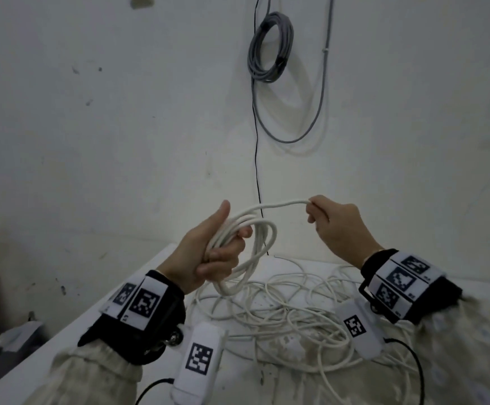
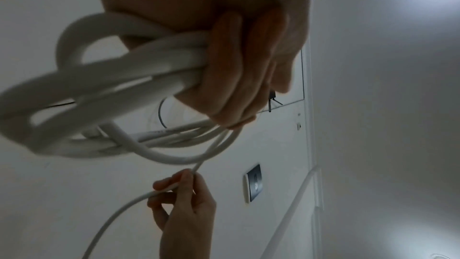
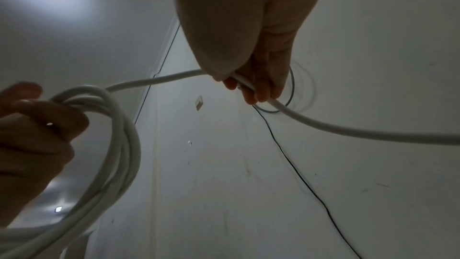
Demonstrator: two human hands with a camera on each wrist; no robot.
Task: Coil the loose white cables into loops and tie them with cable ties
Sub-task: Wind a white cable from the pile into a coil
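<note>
Two hands were in view, both raised above the white table (image 1: 138, 290). One white cable coil (image 1: 255, 252) of roughly four or five turns hung from the left hand (image 1: 208, 255); the exact turn count could not be read. The left hand's fingers (image 2: 236, 70) were curled around the bundled turns, clamping them against the palm, with the thumb pointing upward in the head view. A single strand of white cable (image 1: 279, 205) ran from the top of the coil across to the right hand (image 1: 340, 226). The right hand pinched this strand, thumb and curled fingers (image 3: 261, 86) closed on it, held level with and to the right of the left hand. In the right wrist view the strand continued past the fingers and out of frame.

One tangled heap of loose white cable (image 1: 290, 311) lay on the table below both hands; the number of separate cables in it could not be determined. On the wall behind, one grey cable coil (image 1: 270, 48) hung from its own lead, and one thin black wire (image 1: 257, 159) ran vertically down.
</note>
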